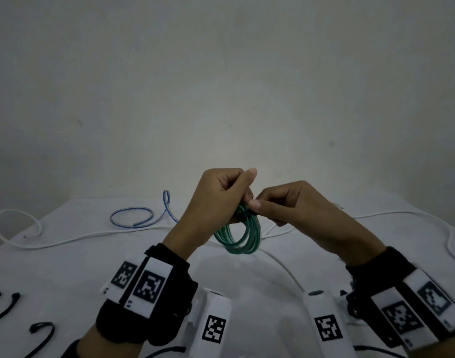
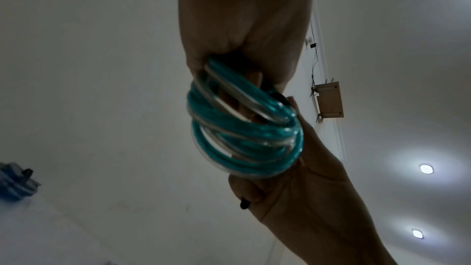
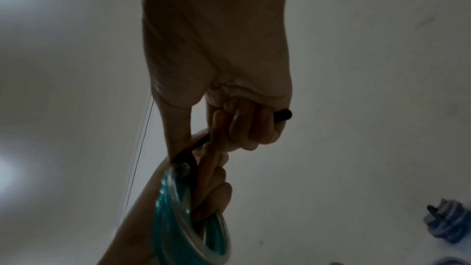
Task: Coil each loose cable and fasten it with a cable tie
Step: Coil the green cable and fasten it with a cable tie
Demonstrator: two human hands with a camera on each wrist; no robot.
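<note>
surface: white table — on it: white cable | blue cable | black ties

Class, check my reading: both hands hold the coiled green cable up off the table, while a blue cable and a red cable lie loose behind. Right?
Not quite. The loose cable beside the blue cable is white, as the head view shows. The left hand and right hand do hold the green cable up.

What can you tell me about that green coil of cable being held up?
The green cable is glossy teal twinned with a clear strand, wound into several round loops. It hangs above the white table, touching nothing below. The left hand grips its top, and the right hand pinches a black cable tie that curves over the bundle there.
</note>
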